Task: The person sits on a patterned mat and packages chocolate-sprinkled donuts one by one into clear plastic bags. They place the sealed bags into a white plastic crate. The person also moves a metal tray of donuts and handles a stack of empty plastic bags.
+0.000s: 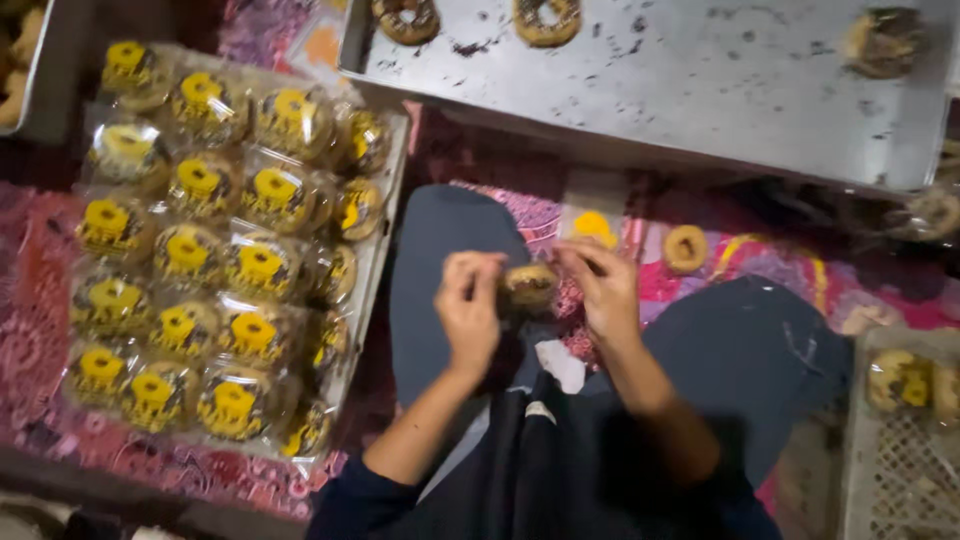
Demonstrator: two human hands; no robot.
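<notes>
A chocolate-topped doughnut (528, 286) in a clear wrapper hangs between both my hands above my lap. My left hand (470, 308) pinches its left side with closed fingers. My right hand (603, 288) grips its right side. To the left lies a tray (385, 222) filled with several wrapped doughnuts (205, 270) bearing yellow labels. At the top a large metal tray (700, 90) carries a few unwrapped doughnuts (545, 20).
A bare plain doughnut (686, 247) lies on the patterned pink mat (790, 262) to my right, with a yellow label (594, 224) near it. A white plastic crate (900, 450) with wrapped doughnuts sits at the lower right. My knees in dark trousers (745, 350) fill the centre.
</notes>
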